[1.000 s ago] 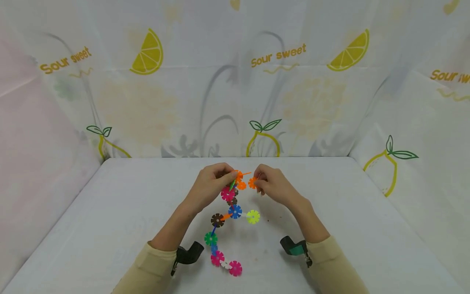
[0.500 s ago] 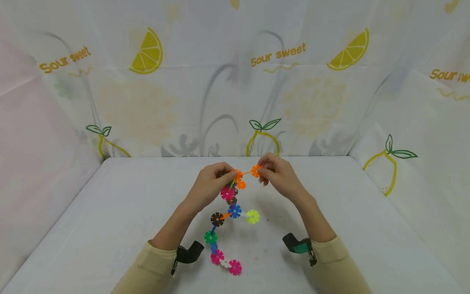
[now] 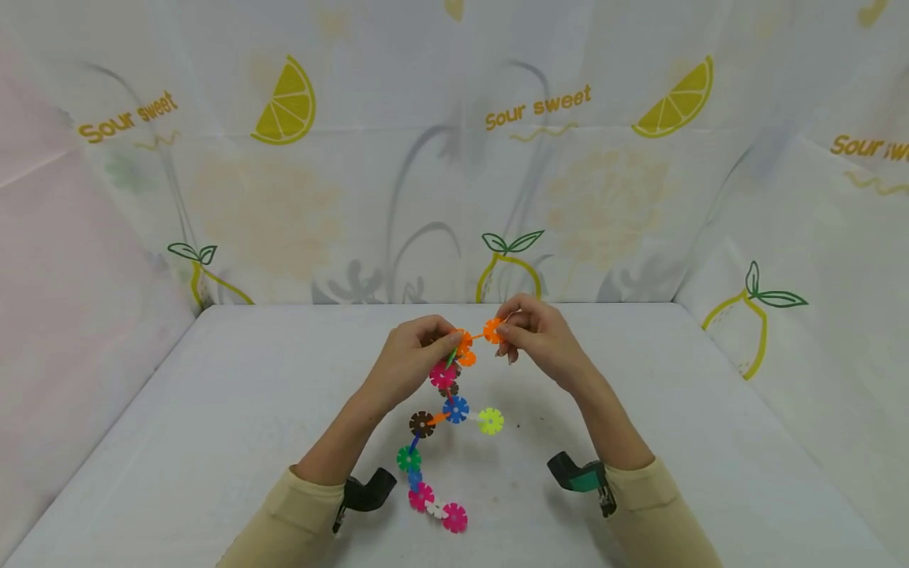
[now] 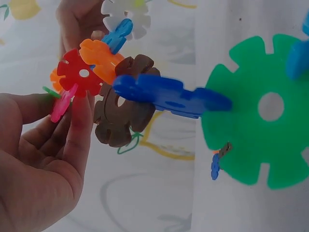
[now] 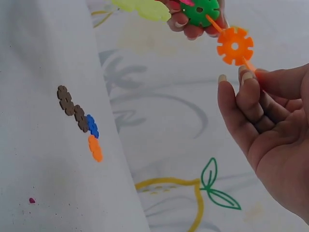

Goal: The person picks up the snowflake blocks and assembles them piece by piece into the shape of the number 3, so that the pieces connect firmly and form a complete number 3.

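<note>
My left hand point(image 3: 406, 361) pinches the upper end of a chain of slotted plastic snowflake discs, near a green disc point(image 5: 200, 12) and a pink disc point(image 3: 443, 375). The chain hangs toward me through a blue disc point(image 3: 455, 409), a brown disc point(image 3: 422, 424) and a green one, ending in pink, with a yellow-green disc point(image 3: 491, 421) on a side branch. My right hand point(image 3: 537, 338) pinches an orange disc between thumb and fingertips. Another orange disc point(image 5: 235, 46) lines up between the two hands, its rim meeting the piece at my right fingertips.
On the white tabletop point(image 3: 234, 410), beyond the chain, lies a short row of brown, blue and orange discs point(image 5: 95, 148). Small dark specks dot the cloth. A lemon-print curtain point(image 3: 454, 173) rises behind the table. Each wrist wears a black camera mount point(image 3: 369, 489).
My right hand has moved up, bringing its orange disc from apart and below to the edge-on orange piece at the chain's end. The left hand stays almost still.
</note>
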`<state>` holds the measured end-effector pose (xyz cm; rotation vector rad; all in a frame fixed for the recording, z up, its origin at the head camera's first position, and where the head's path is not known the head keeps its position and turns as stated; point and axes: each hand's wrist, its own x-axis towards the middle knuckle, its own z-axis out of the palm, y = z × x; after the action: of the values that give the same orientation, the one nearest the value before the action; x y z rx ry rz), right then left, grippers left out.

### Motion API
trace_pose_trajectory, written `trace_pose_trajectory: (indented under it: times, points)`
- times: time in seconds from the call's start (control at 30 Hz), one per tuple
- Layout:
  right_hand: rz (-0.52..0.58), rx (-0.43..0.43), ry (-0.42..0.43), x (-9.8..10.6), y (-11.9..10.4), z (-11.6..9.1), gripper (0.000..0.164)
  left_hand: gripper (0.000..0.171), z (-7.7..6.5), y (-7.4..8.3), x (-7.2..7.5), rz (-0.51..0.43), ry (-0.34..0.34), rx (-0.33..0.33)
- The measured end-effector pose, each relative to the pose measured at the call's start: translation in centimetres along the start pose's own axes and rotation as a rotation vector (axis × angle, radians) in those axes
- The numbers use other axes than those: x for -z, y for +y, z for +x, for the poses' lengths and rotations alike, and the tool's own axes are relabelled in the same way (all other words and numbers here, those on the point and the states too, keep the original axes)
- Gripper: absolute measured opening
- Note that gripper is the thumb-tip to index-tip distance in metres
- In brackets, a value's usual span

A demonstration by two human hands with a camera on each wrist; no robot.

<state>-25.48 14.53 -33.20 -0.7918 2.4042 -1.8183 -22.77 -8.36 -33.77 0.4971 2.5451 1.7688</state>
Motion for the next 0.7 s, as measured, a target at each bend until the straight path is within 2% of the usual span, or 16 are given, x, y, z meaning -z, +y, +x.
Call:
trace_pose_trajectory:
  times: [0.2,0.43,0.7]
  points:
    - [-0.001,0.009,0.005,-0.3,0.0,0.0,0.008,0.021,-0.1,0.1,0.0,0.005,0.005,-0.005]
    - [0.023,0.053,0.037,-0.7,-0.1,0.0,0.008,0.021,0.0,0.2,0.1,0.049,0.05,-0.02]
    - [0.026,0.085,0.054,-1.1,-0.3,-0.1,0.006,0.019,-0.3,0.9,0.1,0.065,0.065,-0.03]
